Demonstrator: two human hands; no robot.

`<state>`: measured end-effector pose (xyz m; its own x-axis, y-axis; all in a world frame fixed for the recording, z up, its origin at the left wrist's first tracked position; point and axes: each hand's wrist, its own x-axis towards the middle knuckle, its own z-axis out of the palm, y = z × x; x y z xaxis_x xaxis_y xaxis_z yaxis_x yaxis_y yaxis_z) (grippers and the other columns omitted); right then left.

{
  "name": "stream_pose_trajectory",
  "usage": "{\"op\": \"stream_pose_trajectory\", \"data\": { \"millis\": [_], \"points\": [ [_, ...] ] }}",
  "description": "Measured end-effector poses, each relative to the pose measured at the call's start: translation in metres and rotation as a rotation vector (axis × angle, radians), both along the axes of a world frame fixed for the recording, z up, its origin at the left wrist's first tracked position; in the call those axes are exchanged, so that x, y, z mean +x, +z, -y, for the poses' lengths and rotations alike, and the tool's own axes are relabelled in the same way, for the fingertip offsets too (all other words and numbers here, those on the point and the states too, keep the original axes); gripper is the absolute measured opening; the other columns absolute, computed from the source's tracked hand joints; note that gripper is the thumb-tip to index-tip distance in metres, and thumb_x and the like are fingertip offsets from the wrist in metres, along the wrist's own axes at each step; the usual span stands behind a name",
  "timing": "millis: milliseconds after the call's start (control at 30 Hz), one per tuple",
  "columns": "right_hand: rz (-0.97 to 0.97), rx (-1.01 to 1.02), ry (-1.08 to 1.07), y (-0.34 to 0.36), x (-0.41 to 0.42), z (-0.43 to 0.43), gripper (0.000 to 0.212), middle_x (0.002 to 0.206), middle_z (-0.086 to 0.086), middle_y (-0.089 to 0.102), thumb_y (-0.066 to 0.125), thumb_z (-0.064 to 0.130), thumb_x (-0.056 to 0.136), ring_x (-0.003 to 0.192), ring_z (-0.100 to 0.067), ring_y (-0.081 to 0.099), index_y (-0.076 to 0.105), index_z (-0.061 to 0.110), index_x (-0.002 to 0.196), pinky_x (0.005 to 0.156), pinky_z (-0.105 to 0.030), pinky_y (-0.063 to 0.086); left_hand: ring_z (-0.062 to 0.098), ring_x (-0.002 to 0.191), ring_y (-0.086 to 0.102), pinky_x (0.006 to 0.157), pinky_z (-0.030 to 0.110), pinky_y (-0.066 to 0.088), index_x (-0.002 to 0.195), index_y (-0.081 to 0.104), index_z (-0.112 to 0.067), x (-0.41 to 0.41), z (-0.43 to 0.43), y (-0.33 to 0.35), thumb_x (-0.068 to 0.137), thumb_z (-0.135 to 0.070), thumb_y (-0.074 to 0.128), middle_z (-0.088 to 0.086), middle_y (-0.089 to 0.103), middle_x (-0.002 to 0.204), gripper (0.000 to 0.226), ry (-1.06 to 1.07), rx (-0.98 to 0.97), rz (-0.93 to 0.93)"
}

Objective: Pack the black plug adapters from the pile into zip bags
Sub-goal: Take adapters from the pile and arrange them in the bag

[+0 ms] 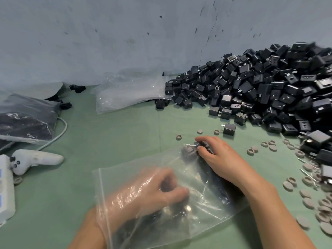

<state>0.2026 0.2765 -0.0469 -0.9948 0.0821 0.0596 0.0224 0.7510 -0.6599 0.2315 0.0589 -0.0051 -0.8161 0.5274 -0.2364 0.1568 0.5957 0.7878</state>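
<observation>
Head view, left to right. Findings? asks the supervisor.

Inspector: A white controller lies well left of the left hand. That hand sits under the film of the zip bag, fingers curled. It is blurred, so I cannot tell whether it grips anything.

Supervisor: And the right hand?

Inspector: At the bag's far corner, fingers curled round a few black plug adapters. The pile lies beyond it, to its right.

Supervisor: Risks?

Inspector: In my judgement, the bag mouth may sag shut and adapters spill onto the table. Protruding prongs could snag the film. The grey rings, scattered just right of the right forearm, could be swept in.
</observation>
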Motion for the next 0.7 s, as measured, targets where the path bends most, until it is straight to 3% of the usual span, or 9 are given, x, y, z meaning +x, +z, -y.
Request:
{"op": "stream_pose_trajectory", "data": {
  "millis": [67, 133, 200, 267, 367, 467, 533, 600, 700],
  "points": [
    [0.0, 0.0, 0.001, 0.0, 0.0, 0.0, 0.034, 0.137, 0.011, 0.052, 0.045, 0.038, 0.103, 0.129, -0.009, 0.043, 0.052, 0.036, 0.136, 0.097, -0.022, 0.029, -0.002, 0.047, 0.045, 0.055, 0.017, 0.039, 0.075, 0.042, -0.014, -0.007, 0.001, -0.016, 0.088, -0.035, 0.073, -0.012, 0.05, 0.052, 0.04, 0.094, 0.07, -0.018],
    [0.002, 0.002, 0.002, -0.001, 0.0, -0.001, 0.034, 0.137, 0.012, 0.052, 0.045, 0.039, 0.103, 0.128, -0.008, 0.043, 0.052, 0.036, 0.136, 0.097, -0.022, 0.029, 0.02, 0.06, 0.048, 0.069, 0.046, 0.049, 0.072, 0.04, -0.018, -0.014, 0.003, -0.031, 0.075, -0.063, 0.066, -0.004, 0.046, 0.063, 0.052, 0.202, 0.094, -0.098],
    [0.001, 0.005, 0.004, -0.001, 0.0, 0.0, 0.034, 0.137, 0.013, 0.052, 0.045, 0.04, 0.103, 0.127, -0.007, 0.043, 0.052, 0.036, 0.136, 0.097, -0.022, 0.029, 0.027, 0.071, 0.055, 0.084, 0.059, 0.047, 0.072, 0.045, -0.021, -0.02, 0.007, -0.041, 0.064, -0.082, 0.056, 0.003, 0.051, 0.073, 0.062, 0.249, 0.077, -0.14],
    [-0.001, 0.005, 0.003, -0.001, -0.001, 0.0, 0.034, 0.137, 0.013, 0.052, 0.045, 0.039, 0.103, 0.127, -0.007, 0.043, 0.052, 0.036, 0.136, 0.096, -0.022, 0.029, 0.019, 0.069, 0.054, 0.08, 0.057, 0.047, 0.073, 0.047, -0.025, -0.022, 0.008, -0.04, 0.062, -0.092, 0.048, -0.007, 0.051, 0.071, 0.067, 0.237, 0.038, -0.189],
    [-0.005, 0.007, 0.0, -0.001, -0.001, 0.0, 0.034, 0.136, 0.012, 0.053, 0.045, 0.038, 0.103, 0.127, -0.008, 0.044, 0.053, 0.036, 0.136, 0.095, -0.021, 0.029, 0.01, 0.059, 0.052, 0.067, 0.043, 0.05, 0.071, 0.047, -0.03, -0.02, 0.008, -0.028, 0.072, -0.083, 0.049, -0.011, 0.055, 0.066, 0.053, 0.172, -0.047, -0.258],
    [-0.004, 0.009, 0.001, 0.0, 0.0, 0.0, 0.034, 0.137, 0.011, 0.053, 0.045, 0.038, 0.103, 0.128, -0.009, 0.044, 0.053, 0.035, 0.136, 0.096, -0.022, 0.03, 0.001, 0.073, 0.064, 0.069, 0.02, 0.052, 0.088, 0.057, -0.037, -0.02, 0.013, -0.022, 0.079, -0.069, 0.064, -0.018, 0.069, 0.083, 0.034, 0.104, -0.046, -0.193],
    [-0.005, 0.013, 0.002, 0.0, -0.001, 0.0, 0.035, 0.137, 0.011, 0.053, 0.045, 0.038, 0.103, 0.128, -0.009, 0.044, 0.053, 0.035, 0.137, 0.096, -0.022, 0.03, -0.01, 0.085, 0.062, 0.072, 0.005, 0.045, 0.104, 0.059, -0.042, -0.02, 0.016, -0.019, 0.082, -0.057, 0.071, -0.03, 0.065, 0.096, 0.03, 0.029, -0.061, -0.165],
    [-0.006, 0.013, 0.003, 0.0, 0.0, -0.001, 0.035, 0.137, 0.012, 0.052, 0.045, 0.038, 0.103, 0.127, -0.008, 0.044, 0.052, 0.035, 0.137, 0.095, -0.022, 0.03, -0.015, 0.088, 0.058, 0.072, 0.001, 0.041, 0.105, 0.057, -0.05, -0.019, 0.017, -0.02, 0.082, -0.055, 0.072, -0.036, 0.06, 0.1, 0.029, -0.015, -0.084, -0.192],
    [-0.007, 0.003, 0.006, -0.001, 0.0, -0.001, 0.034, 0.136, 0.013, 0.052, 0.045, 0.038, 0.103, 0.119, -0.004, 0.043, 0.053, 0.036, 0.136, 0.093, -0.021, 0.029, -0.01, 0.086, 0.058, 0.074, 0.004, 0.043, 0.106, 0.047, -0.055, -0.017, 0.012, -0.025, 0.084, -0.06, 0.067, -0.027, 0.059, 0.1, 0.029, -0.01, -0.112, -0.233]
  ]
}}
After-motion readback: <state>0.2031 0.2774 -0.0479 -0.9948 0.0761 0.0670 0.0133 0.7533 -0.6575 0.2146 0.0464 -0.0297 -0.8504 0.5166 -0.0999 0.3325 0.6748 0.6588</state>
